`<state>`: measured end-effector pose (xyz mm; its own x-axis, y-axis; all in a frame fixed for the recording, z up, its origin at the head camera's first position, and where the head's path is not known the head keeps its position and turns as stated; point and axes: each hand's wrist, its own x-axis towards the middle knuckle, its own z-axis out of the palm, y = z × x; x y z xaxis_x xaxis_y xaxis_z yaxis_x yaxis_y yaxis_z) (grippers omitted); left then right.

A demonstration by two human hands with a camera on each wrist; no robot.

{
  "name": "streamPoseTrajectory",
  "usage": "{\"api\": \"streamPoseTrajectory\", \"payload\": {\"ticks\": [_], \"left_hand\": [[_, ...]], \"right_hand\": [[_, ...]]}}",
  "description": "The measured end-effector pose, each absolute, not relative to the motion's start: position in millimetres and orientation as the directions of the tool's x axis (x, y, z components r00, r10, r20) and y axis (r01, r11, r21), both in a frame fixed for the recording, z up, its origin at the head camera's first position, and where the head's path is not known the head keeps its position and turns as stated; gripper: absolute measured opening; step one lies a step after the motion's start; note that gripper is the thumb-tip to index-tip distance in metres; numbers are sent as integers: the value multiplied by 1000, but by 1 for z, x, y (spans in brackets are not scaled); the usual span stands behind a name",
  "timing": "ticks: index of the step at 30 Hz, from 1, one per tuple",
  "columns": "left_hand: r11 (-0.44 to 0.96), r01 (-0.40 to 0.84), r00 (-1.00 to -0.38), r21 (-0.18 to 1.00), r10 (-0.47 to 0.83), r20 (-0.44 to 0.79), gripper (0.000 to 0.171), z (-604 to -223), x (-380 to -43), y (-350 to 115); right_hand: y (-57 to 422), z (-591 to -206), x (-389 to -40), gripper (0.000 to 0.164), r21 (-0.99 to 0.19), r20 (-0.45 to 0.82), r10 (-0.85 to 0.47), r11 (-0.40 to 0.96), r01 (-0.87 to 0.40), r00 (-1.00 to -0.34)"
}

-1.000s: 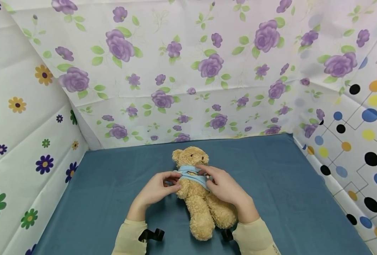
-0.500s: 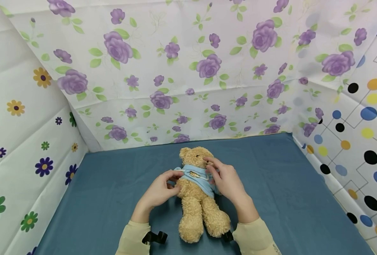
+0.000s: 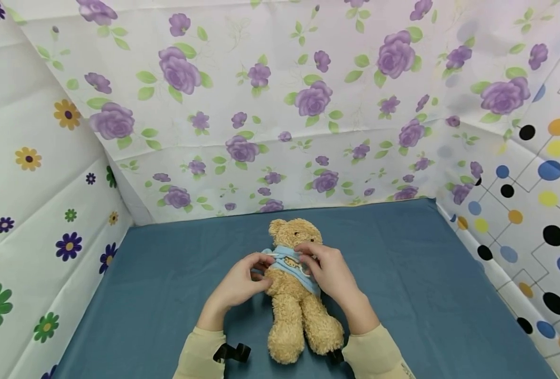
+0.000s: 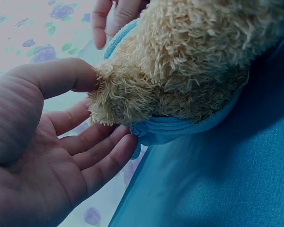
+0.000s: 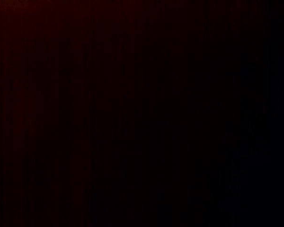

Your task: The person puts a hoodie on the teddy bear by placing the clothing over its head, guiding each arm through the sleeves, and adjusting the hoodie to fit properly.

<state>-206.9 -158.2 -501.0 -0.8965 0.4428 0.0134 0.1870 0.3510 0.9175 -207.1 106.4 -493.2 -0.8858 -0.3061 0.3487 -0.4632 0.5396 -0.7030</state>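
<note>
A light-brown teddy bear (image 3: 287, 305) in a light-blue shirt (image 3: 285, 266) lies on its back, head away from me. My left hand (image 3: 242, 281) is at the bear's side by the shirt. In the left wrist view its thumb and fingers (image 4: 104, 163) hold the bear's furry paw (image 4: 120, 97) between them, with the blue cloth at the fingertips. Over the chest, my right hand (image 3: 329, 268) touches the shirt front with bent fingers near a white string; whether it pinches cloth or string is hidden. The right wrist view is almost wholly black.
A dark blue cloth (image 3: 180, 273) covers the table. Behind it hangs a white curtain (image 3: 280, 95) with purple flowers. Patterned sheets close off the left and right sides. Black straps (image 3: 232, 352) sit at both wrists.
The bear has turned straighter and its legs have swung left. My right hand rose toward the bear's face, then came back down to the shirt front. The left hand stayed at the bear's side.
</note>
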Motion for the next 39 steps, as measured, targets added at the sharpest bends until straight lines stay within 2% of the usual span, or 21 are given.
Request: {"api": "streamPoseTrajectory", "payload": {"ticks": [4, 11, 15, 23, 29, 39], "left_hand": [[349, 180, -901, 920, 434, 11, 40, -501, -207, -157], [348, 146, -903, 926, 430, -19, 42, -502, -207, -156], [352, 124, -915, 928, 403, -31, 44, -502, -209, -156], [398, 134, -917, 908, 397, -39, 44, -504, -212, -152], [421, 133, -916, 897, 397, -50, 33, -508, -210, -149], [413, 198, -904, 889, 427, 3, 6, -512, -209, -144]], "right_hand": [[108, -495, -207, 26, -678, 329, -327, 571, -462, -886], [112, -496, -208, 33, -531, 357, -456, 619, -579, -815], [113, -496, -209, 39, -544, 309, -493, 610, -576, -813], [111, -496, -209, 43, -607, 252, -449, 617, -501, -857], [106, -498, -208, 43, -596, 253, -440, 631, -497, -862], [107, -496, -208, 40, -608, 247, -427, 631, -482, -870]]}}
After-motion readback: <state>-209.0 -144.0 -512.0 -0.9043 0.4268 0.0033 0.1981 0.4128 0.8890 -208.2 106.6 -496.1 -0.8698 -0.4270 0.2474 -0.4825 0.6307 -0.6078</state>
